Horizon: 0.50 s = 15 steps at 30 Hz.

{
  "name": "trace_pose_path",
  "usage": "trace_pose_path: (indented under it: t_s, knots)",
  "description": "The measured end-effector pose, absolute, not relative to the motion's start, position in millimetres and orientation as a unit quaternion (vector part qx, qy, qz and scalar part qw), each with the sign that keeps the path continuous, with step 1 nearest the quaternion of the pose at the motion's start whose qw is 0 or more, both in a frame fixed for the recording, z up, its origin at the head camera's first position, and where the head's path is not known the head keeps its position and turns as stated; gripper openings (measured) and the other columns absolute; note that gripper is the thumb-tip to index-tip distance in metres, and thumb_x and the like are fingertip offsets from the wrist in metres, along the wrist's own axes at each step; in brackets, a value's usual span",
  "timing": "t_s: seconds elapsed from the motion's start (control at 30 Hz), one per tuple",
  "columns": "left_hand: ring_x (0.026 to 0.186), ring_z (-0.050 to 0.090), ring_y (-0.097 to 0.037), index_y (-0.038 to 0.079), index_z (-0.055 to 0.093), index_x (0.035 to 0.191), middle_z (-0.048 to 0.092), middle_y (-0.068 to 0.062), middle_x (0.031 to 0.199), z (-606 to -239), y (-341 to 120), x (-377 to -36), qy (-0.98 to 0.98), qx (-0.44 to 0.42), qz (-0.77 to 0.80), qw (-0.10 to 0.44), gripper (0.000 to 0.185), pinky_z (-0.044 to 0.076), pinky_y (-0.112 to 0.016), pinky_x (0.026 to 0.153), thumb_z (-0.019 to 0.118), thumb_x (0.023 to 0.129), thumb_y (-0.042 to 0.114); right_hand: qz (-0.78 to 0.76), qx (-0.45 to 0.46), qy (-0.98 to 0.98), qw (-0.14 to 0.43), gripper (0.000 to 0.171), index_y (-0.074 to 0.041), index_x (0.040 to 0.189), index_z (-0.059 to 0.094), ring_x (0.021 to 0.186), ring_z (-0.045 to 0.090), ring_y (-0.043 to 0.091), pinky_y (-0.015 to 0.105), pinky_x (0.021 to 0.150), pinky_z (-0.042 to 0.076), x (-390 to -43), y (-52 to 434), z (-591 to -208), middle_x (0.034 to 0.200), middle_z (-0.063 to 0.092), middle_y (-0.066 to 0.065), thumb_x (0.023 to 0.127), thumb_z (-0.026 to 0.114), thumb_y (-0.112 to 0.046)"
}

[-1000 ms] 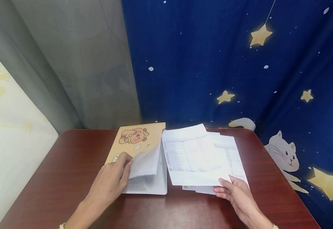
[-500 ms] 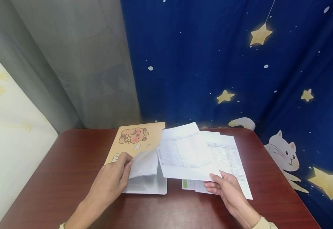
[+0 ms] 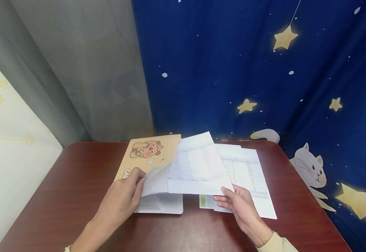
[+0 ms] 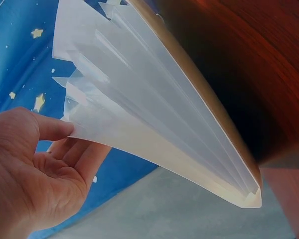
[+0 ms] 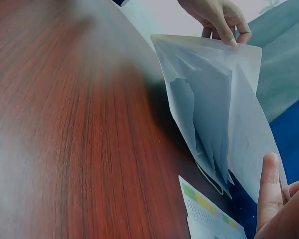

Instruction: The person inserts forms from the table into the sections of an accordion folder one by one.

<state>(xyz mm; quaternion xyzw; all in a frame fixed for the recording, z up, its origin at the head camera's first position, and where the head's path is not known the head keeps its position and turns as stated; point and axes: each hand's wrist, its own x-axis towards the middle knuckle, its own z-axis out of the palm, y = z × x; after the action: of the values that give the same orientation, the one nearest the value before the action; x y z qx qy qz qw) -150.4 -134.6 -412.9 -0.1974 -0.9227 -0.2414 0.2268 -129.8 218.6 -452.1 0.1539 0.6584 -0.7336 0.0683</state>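
Folder (image 3: 165,143): tan, lying a little left of the middle of the surface (image 3: 79,175), its cover raised at the near right corner so that the pale underside shows.
Cover picture: a cartoon bear (image 3: 147,149) with pink cheeks, lying sideways, with part of some white lettering (image 3: 127,173) nearer the left hand (image 3: 123,192).
Inside: clear sleeves (image 4: 154,94), fanned apart in the left wrist view.
Left hand: pinches the edge of the lifted cover between thumb and curled fingers.
Right hand (image 3: 241,203): pinches the near right corner of a printed sheet (image 3: 198,161), thumb on top and fingers below.
Printed sheet: slanted, between the hands, its left edge at the lifted cover; how far it reaches in cannot be told.
Other papers (image 3: 252,175): overlapping on the surface to the right, partly beneath the held sheet, covered in small table rows too fine to read.
Green-marked paper (image 3: 206,202): its corner juts out near the right hand's fingertips.
Surface: dark red-brown wood grain.
Backdrop: blue curtain (image 3: 201,77) with yellow stars and a grey cat (image 3: 310,168), grey cloth (image 3: 107,77) beside it, pale cloth (image 3: 9,147) at far left.
Cuff (image 3: 275,243): cream, at the right wrist.
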Motion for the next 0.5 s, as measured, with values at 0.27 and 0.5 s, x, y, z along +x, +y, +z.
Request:
trace_pose_path:
  t_s: [0.27, 0.5]
  knots:
    - [0.051, 0.032, -0.001, 0.019, 0.059, 0.103, 0.036, 0.016, 0.058, -412.8, -134.9, -150.9, -0.923, -0.197, -0.242, 0.225, 0.017, 0.031, -0.020, 0.052, 0.073, 0.098, 0.011, -0.735, 0.145, 0.658, 0.072, 0.039, 0.012, 0.137, 0.056, 0.087, 0.080, 0.016, 0.027, 0.076, 0.063, -133.8, 206.0, -451.3, 0.108, 0.081, 0.012, 0.106, 0.059, -0.013]
    - [0.052, 0.030, 0.001, 0.019, 0.060, 0.103, 0.035, 0.017, 0.059, -414.7, -135.7, -151.2, -0.918, -0.206, -0.246, 0.234, 0.018, 0.030, -0.019, 0.052, 0.074, 0.096, 0.009, -0.742, 0.148, 0.651, 0.066, 0.037, 0.011, 0.134, 0.057, 0.089, 0.081, 0.019, 0.027, 0.074, 0.063, -136.0, 195.6, -453.6, 0.107, 0.081, 0.013, 0.106, 0.059, -0.012]
